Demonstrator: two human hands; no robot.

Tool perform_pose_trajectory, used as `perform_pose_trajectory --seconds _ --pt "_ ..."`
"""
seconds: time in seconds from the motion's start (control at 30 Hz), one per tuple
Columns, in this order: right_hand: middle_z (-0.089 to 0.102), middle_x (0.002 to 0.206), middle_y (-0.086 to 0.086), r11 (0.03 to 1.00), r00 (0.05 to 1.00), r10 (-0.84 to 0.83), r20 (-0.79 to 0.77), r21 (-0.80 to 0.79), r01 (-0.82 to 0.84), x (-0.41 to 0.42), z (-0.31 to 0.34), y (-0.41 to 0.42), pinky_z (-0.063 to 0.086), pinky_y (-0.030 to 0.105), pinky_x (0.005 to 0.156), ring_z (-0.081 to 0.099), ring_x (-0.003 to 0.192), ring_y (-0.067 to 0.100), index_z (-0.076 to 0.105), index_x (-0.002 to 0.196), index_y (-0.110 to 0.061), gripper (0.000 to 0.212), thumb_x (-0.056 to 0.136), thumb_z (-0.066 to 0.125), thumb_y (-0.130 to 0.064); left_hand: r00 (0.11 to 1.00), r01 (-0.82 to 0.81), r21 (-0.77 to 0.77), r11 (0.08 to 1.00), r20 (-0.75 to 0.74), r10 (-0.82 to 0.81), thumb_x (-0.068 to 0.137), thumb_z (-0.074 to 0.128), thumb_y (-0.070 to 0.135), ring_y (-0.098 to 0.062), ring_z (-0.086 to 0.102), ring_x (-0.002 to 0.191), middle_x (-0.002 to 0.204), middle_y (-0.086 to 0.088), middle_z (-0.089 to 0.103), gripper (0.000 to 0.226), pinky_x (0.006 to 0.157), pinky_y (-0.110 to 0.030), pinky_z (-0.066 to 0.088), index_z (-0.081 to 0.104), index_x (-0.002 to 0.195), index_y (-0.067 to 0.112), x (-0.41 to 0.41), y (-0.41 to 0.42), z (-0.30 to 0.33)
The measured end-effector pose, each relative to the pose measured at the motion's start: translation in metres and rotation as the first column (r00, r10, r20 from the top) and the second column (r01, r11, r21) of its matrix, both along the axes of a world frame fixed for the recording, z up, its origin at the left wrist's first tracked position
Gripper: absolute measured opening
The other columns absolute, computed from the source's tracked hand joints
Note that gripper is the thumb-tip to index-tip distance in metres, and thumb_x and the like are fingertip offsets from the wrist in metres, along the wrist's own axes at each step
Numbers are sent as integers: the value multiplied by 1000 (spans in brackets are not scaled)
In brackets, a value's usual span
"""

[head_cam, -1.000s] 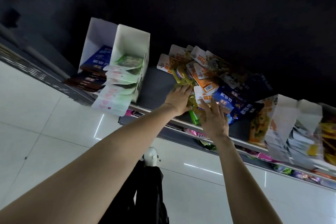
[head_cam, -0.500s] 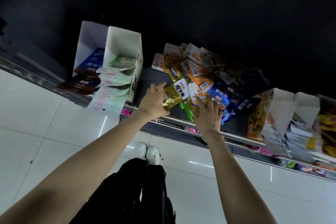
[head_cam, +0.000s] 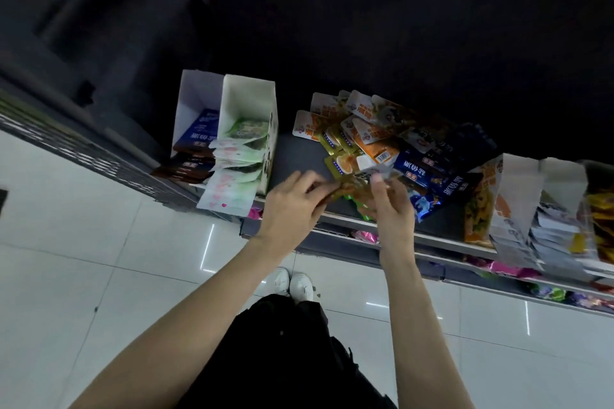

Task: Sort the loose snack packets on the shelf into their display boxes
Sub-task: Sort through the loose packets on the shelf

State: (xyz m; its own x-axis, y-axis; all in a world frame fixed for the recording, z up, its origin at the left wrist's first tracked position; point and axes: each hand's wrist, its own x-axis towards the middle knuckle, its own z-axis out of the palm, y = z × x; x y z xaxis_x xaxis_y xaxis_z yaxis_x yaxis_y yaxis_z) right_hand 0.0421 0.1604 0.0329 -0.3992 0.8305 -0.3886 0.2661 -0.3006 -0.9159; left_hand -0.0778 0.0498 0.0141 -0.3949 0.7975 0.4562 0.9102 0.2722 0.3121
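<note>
A heap of loose snack packets (head_cam: pixel 375 139), orange, gold and blue, lies in the middle of the dark shelf (head_cam: pixel 299 156). At the shelf's front edge my left hand (head_cam: pixel 290 207) and my right hand (head_cam: pixel 390 206) both pinch a gold-brown packet (head_cam: pixel 354 184) held between them; it is blurred. To the left stand two white display boxes: one with green and pink packets (head_cam: pixel 247 143), one behind it with blue packets (head_cam: pixel 196 129). More display boxes (head_cam: pixel 518 196) stand at the right.
A yellow-filled box (head_cam: pixel 598 222) sits at the far right edge. Lower shelves (head_cam: pixel 498 272) with pink and purple packets run below. The white tiled floor (head_cam: pixel 99 276) and my white shoes (head_cam: pixel 294 284) show beneath.
My left hand has drawn a gold packet out of the heap toward the shelf's front edge. My right hand has lifted off the pile and now pinches the same packet.
</note>
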Motion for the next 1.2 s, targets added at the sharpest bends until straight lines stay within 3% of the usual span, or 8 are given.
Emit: perform_pose_trajectory --seconds 0.2,0.3,0.43,0.6,0.7,0.83,0.93,1.2 --pt "72 93 4 994 994 -109 9 -28 109 13 18 -1 53 59 80 67 91 29 64 97 -25 12 86 68 -22 967 255 -70 964 3 -256 73 58 -4 -21 46 106 126 0 46 64 93 -36 36 49 130 26 -9 -27 3" --pt "68 91 7 995 997 -50 56 89 45 28 25 1 56 54 72 67 87 29 59 97 -25 14 86 67 -20 951 187 -114 976 269 -151 72 60 -12 -23 47 116 132 -4 46 70 99 -41 44 50 133 21 -15 -29 6" --pt "65 90 3 986 997 -31 74 168 18 53 30 -8 53 22 55 62 68 0 54 99 -17 15 89 63 -9 684 246 -125 961 725 -81 90 62 23 -9 48 118 126 8 52 48 99 -31 41 47 135 25 -6 -7 26" --pt "65 85 1 970 985 41 165 231 -79 95 29 -12 51 36 67 62 78 18 54 92 -20 13 88 65 -13 641 531 -330 780 759 -115 86 66 32 -5 56 105 111 12 62 32 82 -17 42 62 117 28 24 34 45" --pt "67 77 2 842 909 48 414 473 -260 132 30 4 44 25 61 60 70 17 61 96 -16 11 86 66 -18 690 588 -343 732 686 -233 86 67 25 -7 58 95 102 11 65 22 75 -17 44 68 108 22 53 61 48" --pt "60 65 -6 706 904 -268 332 706 -51 192 39 41 37 3 60 54 57 12 71 94 -11 13 86 66 -20 771 452 -86 888 538 -340 87 65 18 -4 52 101 114 9 59 32 85 -20 43 62 118 24 105 110 52" --pt "59 60 1 634 849 -481 218 755 166 245 48 90 46 26 58 53 54 21 67 90 -11 18 89 61 -28 631 222 81 972 747 -207 88 61 12 -1 56 93 114 7 59 33 83 -19 46 58 119 22 145 154 57" --pt "68 74 8 252 854 -336 397 912 -325 256 46 211 39 22 42 61 56 23 73 84 -6 14 79 65 4 637 65 -379 923 728 254 91 59 29 -17 57 110 130 -1 57 50 86 -24 39 43 136 16 201 232 0"
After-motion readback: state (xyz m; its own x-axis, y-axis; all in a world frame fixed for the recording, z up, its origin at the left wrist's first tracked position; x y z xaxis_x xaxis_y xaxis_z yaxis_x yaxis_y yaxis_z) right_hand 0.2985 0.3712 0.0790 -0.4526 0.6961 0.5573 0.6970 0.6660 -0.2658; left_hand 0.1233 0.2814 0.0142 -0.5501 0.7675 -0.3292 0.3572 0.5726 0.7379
